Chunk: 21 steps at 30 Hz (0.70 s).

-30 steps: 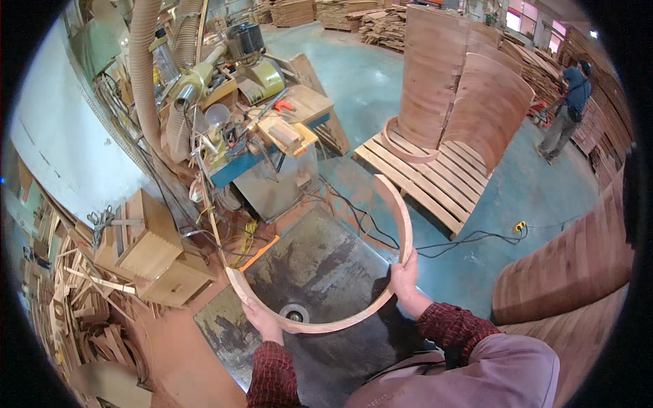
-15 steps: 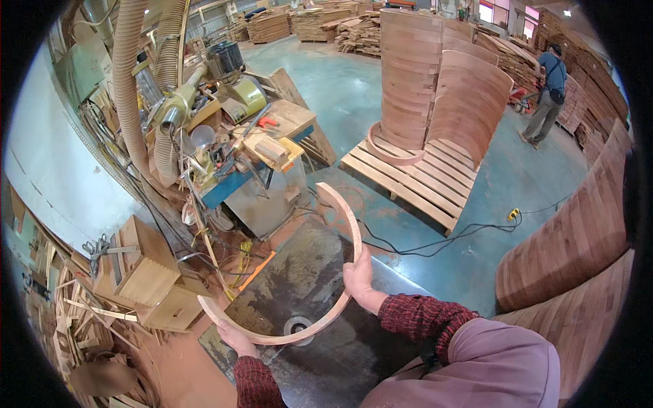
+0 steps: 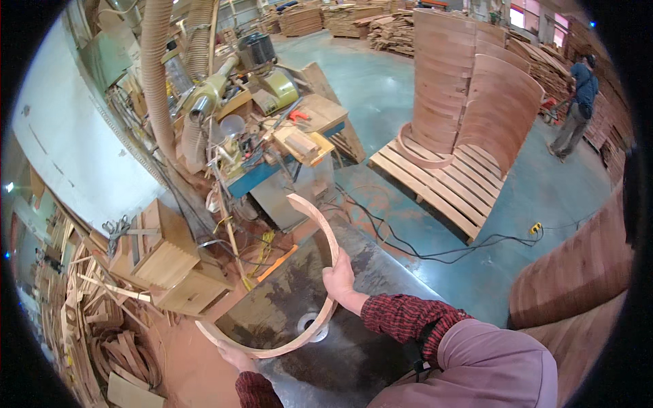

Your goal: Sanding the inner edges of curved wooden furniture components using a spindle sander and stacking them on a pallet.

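I hold a curved wooden strip (image 3: 290, 348), bent like a half ring, over a dark metal machine table (image 3: 374, 272). My right hand (image 3: 339, 280) is closed around its right side, with the far end rising free beyond it. Close to the strip's near-left end, my left hand (image 3: 237, 356) grips it; those fingers are partly hidden beneath the wood. A round metal fitting (image 3: 314, 328) is set in the table, and the strip's outer curve passes partly over or against it. Whether the two touch, I cannot tell.
Left of the table stand wooden boxes (image 3: 163, 251) and piled offcuts (image 3: 122, 347). Beyond is a cluttered bench machine (image 3: 272, 88) with hoses. A pallet (image 3: 435, 183) bears tall curved wood panels (image 3: 442, 81). A black cable (image 3: 422, 255) crosses the floor. A person (image 3: 581, 102) stands far right.
The strip has swung counterclockwise over the table, its far end going left and its left end toward me. Both hands have moved with it. The whole view has shifted slightly.
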### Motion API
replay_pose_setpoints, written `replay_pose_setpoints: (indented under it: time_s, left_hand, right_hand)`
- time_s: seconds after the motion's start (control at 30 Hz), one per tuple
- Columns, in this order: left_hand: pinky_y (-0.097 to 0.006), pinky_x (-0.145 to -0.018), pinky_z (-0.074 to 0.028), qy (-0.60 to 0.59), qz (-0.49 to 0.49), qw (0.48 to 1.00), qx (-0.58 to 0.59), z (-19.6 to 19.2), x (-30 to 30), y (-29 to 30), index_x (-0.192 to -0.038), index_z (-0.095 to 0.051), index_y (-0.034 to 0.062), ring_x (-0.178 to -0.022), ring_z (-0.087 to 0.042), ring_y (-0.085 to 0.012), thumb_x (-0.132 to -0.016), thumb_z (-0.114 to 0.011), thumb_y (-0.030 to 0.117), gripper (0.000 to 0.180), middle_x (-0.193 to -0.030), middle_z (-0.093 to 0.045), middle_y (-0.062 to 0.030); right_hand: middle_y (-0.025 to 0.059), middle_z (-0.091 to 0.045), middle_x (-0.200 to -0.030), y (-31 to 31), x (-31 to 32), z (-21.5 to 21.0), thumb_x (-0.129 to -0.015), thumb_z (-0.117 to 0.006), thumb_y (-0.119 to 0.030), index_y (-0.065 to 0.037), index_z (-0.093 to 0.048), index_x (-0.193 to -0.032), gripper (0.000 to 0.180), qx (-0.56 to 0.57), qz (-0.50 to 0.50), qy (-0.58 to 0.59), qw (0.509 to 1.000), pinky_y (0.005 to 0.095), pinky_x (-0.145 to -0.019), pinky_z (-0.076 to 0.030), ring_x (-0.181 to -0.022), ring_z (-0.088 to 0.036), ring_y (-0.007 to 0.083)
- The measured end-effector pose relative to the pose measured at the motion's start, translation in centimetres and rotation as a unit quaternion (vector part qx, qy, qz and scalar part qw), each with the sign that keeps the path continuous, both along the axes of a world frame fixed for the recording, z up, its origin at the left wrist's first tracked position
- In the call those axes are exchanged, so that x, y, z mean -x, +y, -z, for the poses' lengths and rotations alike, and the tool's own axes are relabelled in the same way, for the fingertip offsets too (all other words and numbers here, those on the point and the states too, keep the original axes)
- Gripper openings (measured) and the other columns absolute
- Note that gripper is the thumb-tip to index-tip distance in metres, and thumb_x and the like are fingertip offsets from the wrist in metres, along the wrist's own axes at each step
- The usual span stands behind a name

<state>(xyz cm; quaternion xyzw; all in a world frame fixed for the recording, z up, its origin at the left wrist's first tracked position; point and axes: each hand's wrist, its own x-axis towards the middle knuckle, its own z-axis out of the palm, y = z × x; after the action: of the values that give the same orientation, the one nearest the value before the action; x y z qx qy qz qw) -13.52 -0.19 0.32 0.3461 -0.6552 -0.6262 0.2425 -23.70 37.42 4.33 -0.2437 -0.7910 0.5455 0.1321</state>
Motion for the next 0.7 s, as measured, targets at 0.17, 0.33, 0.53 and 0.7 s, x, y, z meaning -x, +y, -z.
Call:
replay_pose_setpoints:
  time_s: [0.17,0.33,0.53,0.7]
  left_hand:
    - [-0.045,-0.112,-0.042,-0.027,-0.069,0.997,-0.004,0.6,-4.0,-2.3,-0.155,-0.038,-0.0064,-0.133,-0.052,-0.0327,-0.112,-0.039,0.04,0.063,-0.15,-0.049,-0.0223]
    - [-0.044,-0.109,-0.043,0.029,-0.125,0.991,-0.035,0.9,-9.5,-2.5,-0.153,-0.039,-0.005,-0.129,-0.053,-0.0315,-0.111,-0.04,0.038,0.061,-0.146,-0.05,-0.0201]
    - [-0.044,-0.11,-0.042,0.084,-0.137,0.986,0.037,-7.2,-12.3,5.2,-0.152,-0.04,-0.003,-0.13,-0.052,-0.0296,-0.111,-0.041,0.037,0.058,-0.144,-0.051,-0.0184]
    - [-0.043,-0.108,-0.043,0.044,-0.2,0.978,0.027,1.5,-18.5,-0.1,-0.148,-0.044,-0.0012,-0.128,-0.053,-0.0274,-0.112,-0.04,0.038,0.053,-0.139,-0.054,-0.0164]
  right_hand:
    - [0.0275,-0.05,-0.145,-3.0,0.3,0.4,-0.084,-0.064,-0.009,0.005,-0.04,-0.148,0.07,-0.012,-0.049,0.011,0.999,0.0473,-0.113,-0.044,-0.134,-0.051,0.0449]
    - [0.0282,-0.051,-0.144,-5.4,-0.8,-0.2,-0.084,-0.064,-0.009,0.006,-0.042,-0.147,0.068,-0.004,-0.105,0.013,0.994,0.0472,-0.112,-0.044,-0.133,-0.052,0.0449]
    - [0.0281,-0.054,-0.139,-6.9,-1.3,0.6,-0.083,-0.062,-0.008,0.004,-0.044,-0.146,0.066,-0.007,-0.157,0.024,0.987,0.0486,-0.11,-0.046,-0.129,-0.054,0.0461]
    - [0.0274,-0.061,-0.123,-7.9,-2.8,-0.5,-0.083,-0.06,-0.005,-0.004,-0.051,-0.139,0.057,-0.05,-0.209,0.051,0.975,0.0508,-0.104,-0.048,-0.119,-0.06,0.0477]
